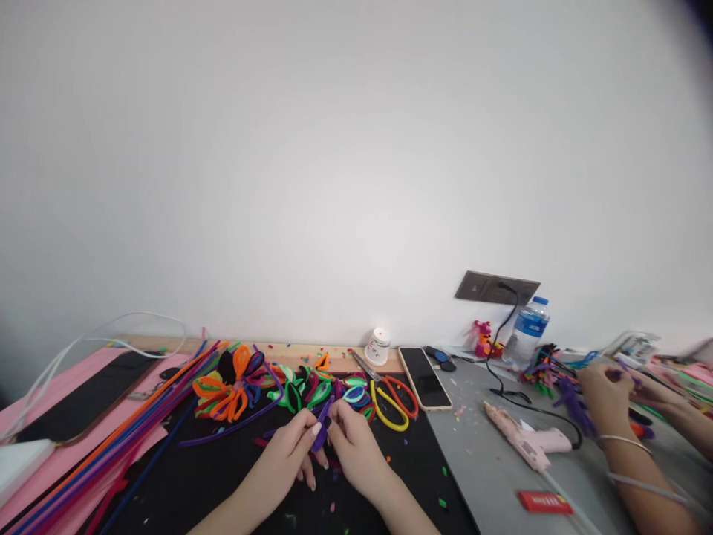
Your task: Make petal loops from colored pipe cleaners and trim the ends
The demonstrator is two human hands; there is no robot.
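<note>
Both of my hands meet over the black work surface point(234, 490). Between them is a bent purple pipe cleaner point(321, 429), folded into a narrow petal-like loop. My left hand point(292, 449) pinches it with thumb and fingers from the left. On its other side my right hand point(350, 446) closes on the same piece, its fingertips partly hidden. Just beyond lie looped pipe cleaner shapes point(304, 390) in green, black and purple. An orange pipe cleaner flower point(237, 386) sits to their left. Scissors point(393, 401) with yellow and red handles lie past my right hand.
Long pipe cleaners point(139, 438) stretch along the left, near a dark phone-like slab point(89, 397). A paper cup point(377, 347) and a phone point(424, 379) stand and lie at the back. Rightward are a glue gun point(529, 442), a red box point(544, 502), a bottle point(528, 331) and a co-worker's hands point(607, 397).
</note>
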